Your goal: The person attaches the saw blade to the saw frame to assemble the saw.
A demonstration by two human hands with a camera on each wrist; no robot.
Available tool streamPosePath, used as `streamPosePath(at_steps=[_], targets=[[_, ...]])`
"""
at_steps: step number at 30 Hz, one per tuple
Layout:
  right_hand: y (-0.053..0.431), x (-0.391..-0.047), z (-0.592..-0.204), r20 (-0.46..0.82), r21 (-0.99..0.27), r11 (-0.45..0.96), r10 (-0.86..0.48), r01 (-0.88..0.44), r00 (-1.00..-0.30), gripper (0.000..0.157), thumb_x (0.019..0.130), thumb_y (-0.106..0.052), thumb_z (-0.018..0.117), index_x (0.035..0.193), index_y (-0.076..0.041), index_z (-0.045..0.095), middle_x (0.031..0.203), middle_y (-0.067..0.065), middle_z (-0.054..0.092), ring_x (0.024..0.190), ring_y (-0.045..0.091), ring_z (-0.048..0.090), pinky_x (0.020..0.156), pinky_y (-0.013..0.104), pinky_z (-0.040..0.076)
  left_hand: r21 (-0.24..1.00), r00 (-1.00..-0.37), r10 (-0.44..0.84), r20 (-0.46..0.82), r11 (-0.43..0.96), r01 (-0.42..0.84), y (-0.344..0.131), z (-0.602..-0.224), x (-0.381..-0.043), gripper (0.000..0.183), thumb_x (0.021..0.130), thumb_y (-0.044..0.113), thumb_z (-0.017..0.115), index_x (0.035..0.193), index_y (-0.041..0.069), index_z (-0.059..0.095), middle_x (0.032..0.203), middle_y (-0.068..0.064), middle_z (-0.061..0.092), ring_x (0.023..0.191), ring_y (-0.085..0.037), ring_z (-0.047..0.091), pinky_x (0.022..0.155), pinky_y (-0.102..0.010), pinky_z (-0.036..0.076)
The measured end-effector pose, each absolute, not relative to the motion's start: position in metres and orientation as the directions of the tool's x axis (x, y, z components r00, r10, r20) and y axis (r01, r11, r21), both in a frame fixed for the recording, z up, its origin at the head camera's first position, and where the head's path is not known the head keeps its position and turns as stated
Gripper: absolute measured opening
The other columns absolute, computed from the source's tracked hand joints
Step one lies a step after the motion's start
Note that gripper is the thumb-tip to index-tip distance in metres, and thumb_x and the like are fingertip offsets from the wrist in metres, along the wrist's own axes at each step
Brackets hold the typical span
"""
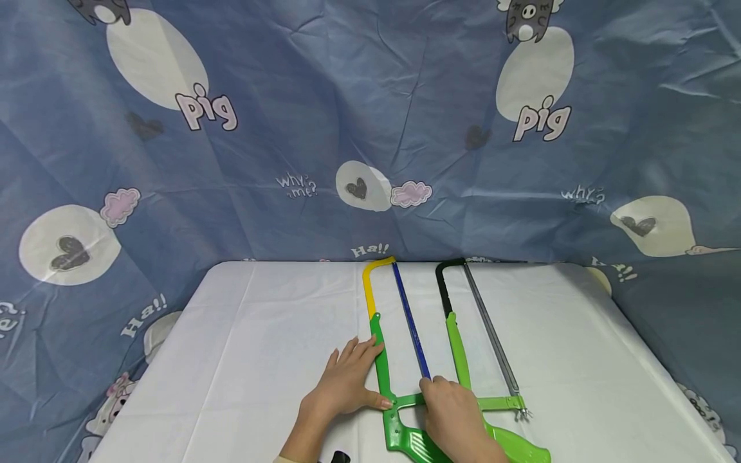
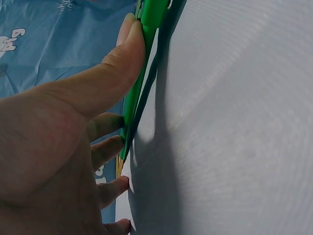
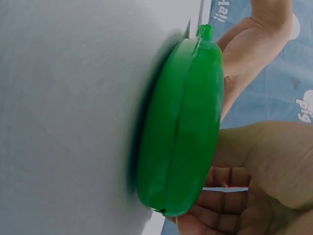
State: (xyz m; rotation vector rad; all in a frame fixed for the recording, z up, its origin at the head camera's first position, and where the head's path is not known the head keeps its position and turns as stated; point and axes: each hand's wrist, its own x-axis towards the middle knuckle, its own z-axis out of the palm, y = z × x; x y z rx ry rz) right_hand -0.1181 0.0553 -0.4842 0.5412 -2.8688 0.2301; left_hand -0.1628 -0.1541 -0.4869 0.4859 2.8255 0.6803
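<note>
A hacksaw with a green and yellow frame (image 1: pixel 381 370) and a blue blade (image 1: pixel 413 328) lies on the white table. My left hand (image 1: pixel 349 382) rests spread along its frame, the thumb at the lower corner and fingertips on the long bar. In the left wrist view the thumb (image 2: pixel 120 61) presses against the green bar. Curled fingers of my right hand (image 1: pixel 454 411) grip the hacksaw at the blade's near end; the exact part is hidden under them. The green handle (image 3: pixel 181 127) fills the middle of the right wrist view, beside the right hand (image 3: pixel 274 161).
A second hacksaw, with a light green and black frame (image 1: pixel 458 354) and a grey blade (image 1: pixel 492 328), lies just to the right, partly behind the right hand. A small black object (image 1: pixel 340 457) shows at the near edge. Blue printed cloth (image 1: pixel 324 128) hangs behind the white table (image 1: pixel 266 347).
</note>
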Motion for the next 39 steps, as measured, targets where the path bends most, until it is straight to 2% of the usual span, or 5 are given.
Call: streamPosePath(at_steps=[8,18,25,39], targets=[[0.058,-0.120,-0.483,0.213,-0.182,0.911,-0.332,-0.371,-0.919,0.017,0.068,0.001,0.071,0.070,-0.012,0.061,0.059,-0.001,0.054,0.050,0.012,0.046,0.044,0.029,0.034,0.476,-0.926,0.360,-0.113,0.838,0.267,-0.154,-0.486,-0.164,0.106,0.065,0.061,0.082,0.152,0.019,0.040,0.163,-0.005,0.032,0.151,-0.041,0.023,0.116,-0.071,0.018],[0.063,-0.123,-0.482,0.153,-0.328,0.883,-0.300,-0.334,-0.942,0.027,0.063,0.000,0.069,0.061,-0.019,0.049,0.053,-0.009,0.046,0.049,0.005,0.036,0.043,0.023,0.029,0.474,-0.930,0.345,-0.126,0.844,0.249,-0.154,-0.486,-0.163,0.107,0.064,0.062,0.082,0.152,0.020,0.040,0.163,-0.004,0.031,0.152,-0.040,0.021,0.117,-0.070,0.017],[0.068,-0.125,-0.477,0.059,-0.452,0.850,-0.273,-0.269,-0.960,0.021,0.068,0.000,0.068,0.067,-0.018,0.056,0.055,-0.010,0.049,0.050,0.007,0.040,0.045,0.023,0.032,0.474,-0.926,0.355,-0.133,0.843,0.255,-0.153,-0.485,-0.164,0.106,0.065,0.062,0.081,0.153,0.020,0.039,0.163,-0.004,0.031,0.152,-0.040,0.021,0.117,-0.070,0.017],[0.071,-0.127,-0.477,0.058,-0.523,0.818,-0.244,-0.238,-0.968,0.020,0.065,0.002,0.066,0.074,-0.015,0.061,0.055,-0.009,0.052,0.049,0.007,0.041,0.045,0.021,0.035,0.461,-0.929,0.345,-0.132,0.851,0.250,-0.153,-0.487,-0.164,0.106,0.064,0.063,0.082,0.152,0.021,0.040,0.163,-0.004,0.031,0.151,-0.040,0.022,0.117,-0.070,0.018]])
